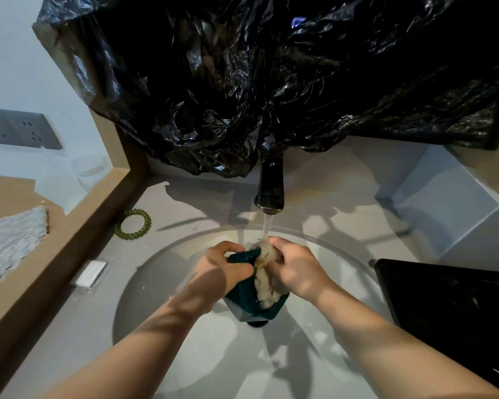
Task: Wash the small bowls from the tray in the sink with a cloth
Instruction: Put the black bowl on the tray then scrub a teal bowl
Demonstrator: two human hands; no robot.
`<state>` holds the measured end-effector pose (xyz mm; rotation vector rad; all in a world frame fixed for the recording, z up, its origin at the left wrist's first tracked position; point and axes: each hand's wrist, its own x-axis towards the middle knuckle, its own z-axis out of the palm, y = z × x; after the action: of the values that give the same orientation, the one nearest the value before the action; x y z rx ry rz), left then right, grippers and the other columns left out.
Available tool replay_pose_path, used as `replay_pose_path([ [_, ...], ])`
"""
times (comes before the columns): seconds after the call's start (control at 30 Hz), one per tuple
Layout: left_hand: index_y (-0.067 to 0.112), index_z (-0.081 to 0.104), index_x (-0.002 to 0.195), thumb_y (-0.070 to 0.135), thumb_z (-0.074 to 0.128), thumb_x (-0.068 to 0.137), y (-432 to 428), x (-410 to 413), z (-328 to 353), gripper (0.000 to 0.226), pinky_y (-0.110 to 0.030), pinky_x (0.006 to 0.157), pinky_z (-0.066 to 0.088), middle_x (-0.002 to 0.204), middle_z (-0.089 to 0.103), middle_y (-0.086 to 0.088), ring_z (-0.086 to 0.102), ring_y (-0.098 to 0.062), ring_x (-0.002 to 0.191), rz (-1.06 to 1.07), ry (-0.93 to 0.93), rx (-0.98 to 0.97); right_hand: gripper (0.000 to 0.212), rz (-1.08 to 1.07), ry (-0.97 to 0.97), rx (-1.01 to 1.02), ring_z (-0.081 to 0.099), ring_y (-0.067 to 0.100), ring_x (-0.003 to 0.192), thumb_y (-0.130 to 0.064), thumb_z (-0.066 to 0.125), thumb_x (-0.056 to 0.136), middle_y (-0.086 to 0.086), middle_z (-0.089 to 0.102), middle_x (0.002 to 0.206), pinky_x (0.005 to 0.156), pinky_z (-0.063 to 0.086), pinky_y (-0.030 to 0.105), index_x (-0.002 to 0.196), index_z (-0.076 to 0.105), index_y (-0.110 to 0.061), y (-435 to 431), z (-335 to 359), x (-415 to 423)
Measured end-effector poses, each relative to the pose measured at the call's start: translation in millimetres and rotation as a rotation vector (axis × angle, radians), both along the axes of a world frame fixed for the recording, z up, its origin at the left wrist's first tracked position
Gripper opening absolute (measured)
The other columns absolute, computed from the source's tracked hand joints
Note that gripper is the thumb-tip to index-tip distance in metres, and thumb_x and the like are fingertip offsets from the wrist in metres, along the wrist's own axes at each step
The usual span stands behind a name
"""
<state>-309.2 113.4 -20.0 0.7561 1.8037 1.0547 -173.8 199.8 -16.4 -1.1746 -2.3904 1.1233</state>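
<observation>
My left hand (222, 272) grips a small dark green angular bowl (247, 300) over the middle of the round white sink (162, 286). My right hand (296, 269) grips a pale wet cloth (267, 286) and holds it against the bowl's inside. Water runs from the dark tap (270, 188) onto the cloth and my fingers. A black tray (455, 309) lies at the right of the sink; no bowls show on the part in view.
Black plastic sheeting (271, 76) hangs over the wall above the tap. A green coiled hair tie (133, 224) and a small white bar (91, 273) lie on the counter at the left. A white towel (10, 243) rests on the wooden ledge. A white box (450, 203) stands back right.
</observation>
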Motion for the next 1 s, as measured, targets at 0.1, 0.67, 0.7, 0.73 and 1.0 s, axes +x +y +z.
replay_pose_path([
  [0.1, 0.024, 0.061, 0.100, 0.027, 0.062, 0.050, 2.4, 7.2, 0.6, 0.051, -0.030, 0.068, 0.055, 0.087, 0.069, -0.010, 0.067, -0.024, 0.077, -0.014, 0.044, 0.003, 0.031, 0.051, -0.005, 0.210, 0.057, 0.023, 0.098, -0.009, 0.054, 0.085, 0.002, 0.065, 0.106, 0.085, 0.045, 0.031, 0.112, 0.059, -0.023, -9.8, 6.9, -11.1],
  [0.67, 0.036, 0.067, 0.091, 0.025, 0.067, 0.071, 3.6, 14.5, 1.9, 0.023, -0.018, 0.072, 0.048, 0.083, 0.065, 0.013, 0.060, -0.009, 0.081, -0.157, 0.432, 0.022, 0.020, -0.549, 0.145, -0.379, 0.049, 0.022, 0.073, -0.024, 0.050, 0.088, -0.001, 0.055, 0.072, 0.069, 0.040, 0.031, 0.069, 0.053, -0.024, -20.3, -23.2, -20.9],
  [0.7, 0.038, 0.068, 0.094, 0.025, 0.066, 0.072, 2.6, 15.0, 1.2, 0.025, -0.017, 0.071, 0.048, 0.083, 0.065, 0.014, 0.060, -0.008, 0.081, -0.185, 0.449, 0.033, 0.026, -0.531, 0.181, -0.358, 0.051, 0.022, 0.070, -0.029, 0.049, 0.088, -0.001, 0.057, 0.068, 0.068, 0.041, 0.033, 0.064, 0.055, -0.023, -23.6, -18.4, -22.2],
  [0.73, 0.038, 0.068, 0.095, 0.022, 0.066, 0.073, 1.1, 15.8, 2.1, 0.028, -0.014, 0.070, 0.047, 0.083, 0.066, 0.014, 0.060, -0.007, 0.080, -0.184, 0.427, 0.041, 0.024, -0.480, 0.182, -0.322, 0.055, 0.022, 0.072, -0.032, 0.048, 0.089, -0.002, 0.061, 0.071, 0.070, 0.042, 0.034, 0.070, 0.060, -0.024, -23.4, -16.1, -23.1],
  [1.0, 0.042, 0.061, 0.069, 0.020, 0.067, 0.064, 3.4, 21.1, 2.6, 0.023, -0.018, 0.063, 0.050, 0.073, 0.066, 0.013, 0.063, -0.010, 0.075, 0.286, 0.193, 0.195, 0.015, -0.576, 0.129, -0.538, 0.054, 0.024, 0.069, -0.015, 0.051, 0.079, 0.010, 0.066, 0.085, 0.052, 0.039, 0.024, 0.092, 0.058, -0.010, -15.4, -31.1, -23.3],
])
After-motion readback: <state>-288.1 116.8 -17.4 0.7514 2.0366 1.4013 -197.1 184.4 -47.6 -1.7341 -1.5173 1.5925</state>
